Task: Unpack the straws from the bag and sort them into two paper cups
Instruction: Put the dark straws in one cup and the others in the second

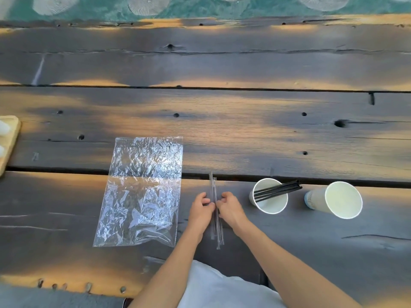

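On the dark plank table (244,134), seen from the head camera, a small bundle of straws in clear wrappers (215,210) lies near the front edge, running straight away from the person. The left hand (201,207) and the right hand (230,207) meet over the middle of this bundle. Both hands have curled fingers, and their fingertips pinch the wrapped straws from opposite sides. The far ends of the straws extend past the fingers toward the gap between two planks; the near ends lie on the table between the forearms.

To the left of the hands, the clear plastic bag (142,192) lies flat and crumpled on the table, apart from the straws. Whether any straw is inside it cannot be determined.

To the right of the hands stand two white paper cups. The nearer cup (270,205) holds several black unwrapped straws (278,189), which lean over its right rim. The far right cup (333,200) stands just beside it, not touching, and shows only its pale interior. Both cups appear tilted by the wide-angle lens.

At the left edge of the view, a light wooden board (10,141) rests on the table. Its contents are cut off by the frame. A white garment (222,290) shows at the bottom, between the forearms.
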Motion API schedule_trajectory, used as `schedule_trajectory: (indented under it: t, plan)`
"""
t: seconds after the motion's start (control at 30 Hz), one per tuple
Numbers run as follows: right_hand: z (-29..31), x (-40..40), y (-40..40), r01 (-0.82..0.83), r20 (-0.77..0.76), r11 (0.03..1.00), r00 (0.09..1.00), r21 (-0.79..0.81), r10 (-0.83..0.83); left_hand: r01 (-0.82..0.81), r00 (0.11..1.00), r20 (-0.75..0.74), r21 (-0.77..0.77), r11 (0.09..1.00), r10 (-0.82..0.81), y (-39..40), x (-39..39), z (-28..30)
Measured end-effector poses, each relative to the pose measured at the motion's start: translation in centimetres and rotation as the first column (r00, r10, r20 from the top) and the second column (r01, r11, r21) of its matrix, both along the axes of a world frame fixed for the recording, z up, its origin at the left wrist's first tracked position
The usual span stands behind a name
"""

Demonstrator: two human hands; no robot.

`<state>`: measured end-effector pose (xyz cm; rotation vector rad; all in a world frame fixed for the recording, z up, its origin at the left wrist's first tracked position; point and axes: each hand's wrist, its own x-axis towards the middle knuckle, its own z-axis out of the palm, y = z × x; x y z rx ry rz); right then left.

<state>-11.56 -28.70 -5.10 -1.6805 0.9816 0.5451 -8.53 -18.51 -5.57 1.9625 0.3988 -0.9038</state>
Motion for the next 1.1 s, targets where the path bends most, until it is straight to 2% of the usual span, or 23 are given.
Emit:
schedule_trajectory:
  t: [0.1, 0.27, 0.47, 0.57, 0.67, 0.9, 1.0, 1.1]
  plan:
    - [-0.3, 0.3, 0.2, 0.018, -0.005, 0.997, 1.0, 0.071, -0.018, -0.033, 0.999, -0.021, 0.0, 0.999, 0.033, -0.9, -0.6, -0.3]
    - [-0.9, 0.2, -0.3, 0.115, 0.033, 0.982, 0.992, 0.15, -0.121, -0.036, 0.995, 0.098, 0.083, 0.996, 0.028, -0.9, -0.9, -0.5]
    - [-1.0, -0.3, -0.5, 0.051, 0.09, 0.985, 0.994, 0.167, -0.067, -0.07, 0.992, 0.111, 0.06, 0.996, 0.063, -0.5, -1.1, -0.2]
    - [-0.8, -0.6, -0.5, 0.027, 0.135, 0.983, 0.989, 0.183, -0.052, -0.127, 0.989, 0.078, -0.007, 0.992, 0.127, 0.0, -1.2, -0.2]
    - [-0.5, -1.0, -0.5, 0.019, 0.158, 0.977, 0.986, 0.211, -0.053, -0.199, 0.98, -0.023, -0.096, 0.975, 0.197, 0.7, -1.3, -0.2]
    - [0.5, -1.6, -0.3, 0.042, 0.255, 0.951, 0.959, 0.306, -0.125, -0.283, 0.956, -0.178, -0.335, 0.899, 0.234, 2.4, -1.1, 1.1]
    - [1.0, -2.1, -0.5, 0.001, 0.288, 0.959, 0.954, 0.284, -0.086, -0.189, 0.977, -0.165, -0.359, 0.914, 0.138, 2.9, -1.1, 1.9]
    - [1.9, -3.2, -1.0, -0.048, 0.376, 0.973, 0.926, 0.227, -0.043, 0.134, 0.984, -0.075, -0.275, 0.952, -0.16, 3.3, -1.8, 2.5]
